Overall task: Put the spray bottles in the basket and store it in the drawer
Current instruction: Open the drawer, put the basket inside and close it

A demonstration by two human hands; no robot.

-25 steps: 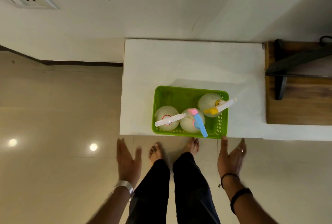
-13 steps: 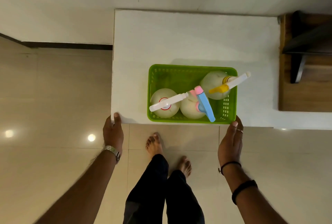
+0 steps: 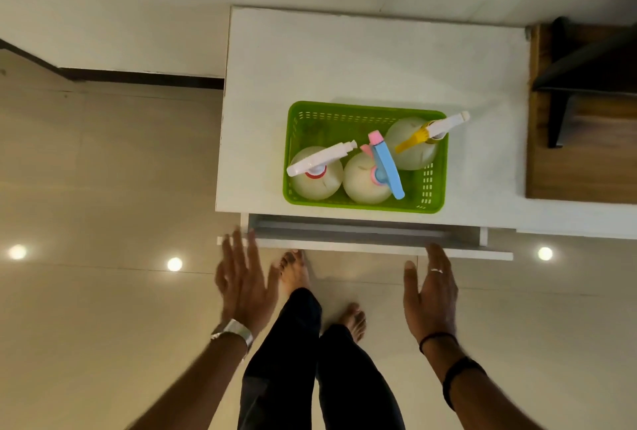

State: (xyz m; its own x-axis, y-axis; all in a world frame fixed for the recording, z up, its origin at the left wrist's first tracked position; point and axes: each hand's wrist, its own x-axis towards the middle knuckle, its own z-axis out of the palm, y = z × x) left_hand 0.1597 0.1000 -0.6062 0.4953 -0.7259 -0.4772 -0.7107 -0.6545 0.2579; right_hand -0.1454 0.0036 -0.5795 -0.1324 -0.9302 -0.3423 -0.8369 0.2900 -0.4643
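A green basket (image 3: pixel 362 112) stands near the front edge of a white cabinet top (image 3: pixel 344 57). Three spray bottles stand upright inside it: one with a white trigger (image 3: pixel 315 178), one with a blue and pink trigger (image 3: pixel 365 185), one with a yellow trigger (image 3: pixel 413 150). Below the front edge a white drawer (image 3: pixel 365 240) is pulled out a short way. My left hand (image 3: pixel 243 279) is spread flat by the drawer's left corner, fingertips at its front. My right hand (image 3: pixel 431 288) is spread too, fingertips touching the drawer front. Neither holds anything.
A wooden surface (image 3: pixel 579 154) with a dark metal bracket (image 3: pixel 582 68) adjoins the cabinet on the right. A wall runs behind, with a dark skirting (image 3: pixel 138 76) at the left. My legs and bare feet (image 3: pixel 293 274) stand on the glossy tiled floor right under the drawer.
The drawer has come out from under the top. Both hands left the cabinet's front edge and now hover flat at the drawer front. The basket and bottles stayed put.
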